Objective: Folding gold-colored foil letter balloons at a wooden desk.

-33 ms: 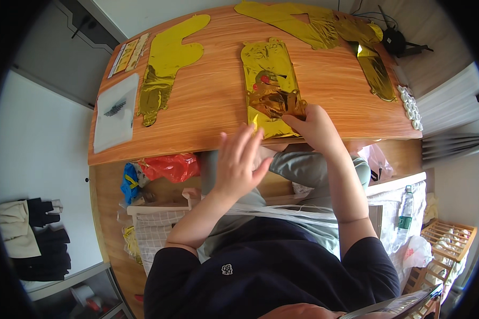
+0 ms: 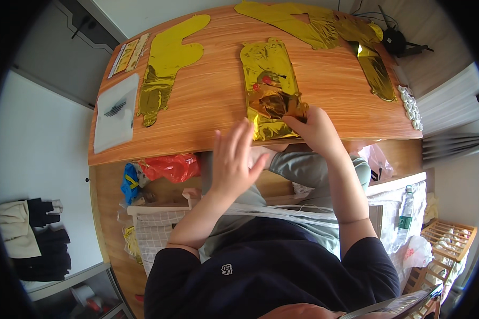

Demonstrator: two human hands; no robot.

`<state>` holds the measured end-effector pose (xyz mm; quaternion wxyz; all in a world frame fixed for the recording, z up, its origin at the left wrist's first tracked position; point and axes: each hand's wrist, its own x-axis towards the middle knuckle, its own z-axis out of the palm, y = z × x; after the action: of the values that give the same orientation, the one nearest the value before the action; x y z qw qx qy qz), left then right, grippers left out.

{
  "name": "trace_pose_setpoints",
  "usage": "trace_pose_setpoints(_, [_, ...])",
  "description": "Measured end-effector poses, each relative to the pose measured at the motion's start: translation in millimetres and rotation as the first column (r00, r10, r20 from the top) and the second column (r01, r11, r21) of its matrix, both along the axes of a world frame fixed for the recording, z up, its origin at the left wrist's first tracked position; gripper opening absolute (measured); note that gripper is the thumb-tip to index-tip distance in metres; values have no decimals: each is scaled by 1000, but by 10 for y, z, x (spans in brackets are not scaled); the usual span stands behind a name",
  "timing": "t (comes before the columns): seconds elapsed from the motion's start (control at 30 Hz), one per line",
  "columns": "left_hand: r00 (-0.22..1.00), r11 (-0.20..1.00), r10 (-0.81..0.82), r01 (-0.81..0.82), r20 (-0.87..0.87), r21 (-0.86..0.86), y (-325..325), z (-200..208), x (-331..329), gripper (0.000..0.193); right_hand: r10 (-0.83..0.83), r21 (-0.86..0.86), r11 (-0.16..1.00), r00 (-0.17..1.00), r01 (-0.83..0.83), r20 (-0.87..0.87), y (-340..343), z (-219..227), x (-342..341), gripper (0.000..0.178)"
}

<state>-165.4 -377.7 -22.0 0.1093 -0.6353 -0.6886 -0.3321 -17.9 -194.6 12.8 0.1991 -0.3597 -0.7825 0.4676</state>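
A flat, uninflated gold foil balloon (image 2: 269, 58) lies at the near middle of the table, its lower part crinkled, with two small red spots near its centre. My right hand (image 2: 320, 130) pinches its right edge near the table's front, thumb on top and the other fingers mostly hidden. Beside the balloon's lower left corner, my left hand (image 2: 233, 159) is raised with fingers stretched out and nothing in it. The fingertips come close to the foil; whether they touch it I cannot tell.
More gold foil balloons lie on the wooden table (image 2: 213, 95): one at the left (image 2: 170, 50), others at the far right (image 2: 292, 21). A translucent sheet (image 2: 117, 114) lies near the left edge, white rounded pieces (image 2: 410, 108) at the right, and a black device with cables (image 2: 395, 41) behind.
My left hand has shifted slightly left, away from the foil's near corner. That corner now lies a little differently creased. My right hand stays at the balloon's edge.
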Motion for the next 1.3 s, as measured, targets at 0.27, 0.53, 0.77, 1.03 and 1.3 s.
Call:
trace_pose_setpoints(0.27, [989,975,-94,115,118,-190,98,275,-376,74,352,590,791,908,-160,-226,-277,-379,453,36])
trace_pose_setpoints(0.53, [875,846,-483,479,46,-235,306,329,-432,53,482,656,714,852,-244,-207,-264,-299,384,44])
trace_pose_setpoints(0.77, [884,847,-462,464,72,-261,433,352,-672,41,531,696,665,827,-270,-186,-105,-175,182,37])
trace_pose_setpoints(1.03, [893,827,-451,423,12,-371,391,237,-719,49,550,750,597,826,-284,-125,-100,-215,149,40])
trace_pose_setpoints(1.3, [876,801,-482,440,0,-406,391,205,-755,49,425,770,600,901,-215,-81,-171,-214,279,75])
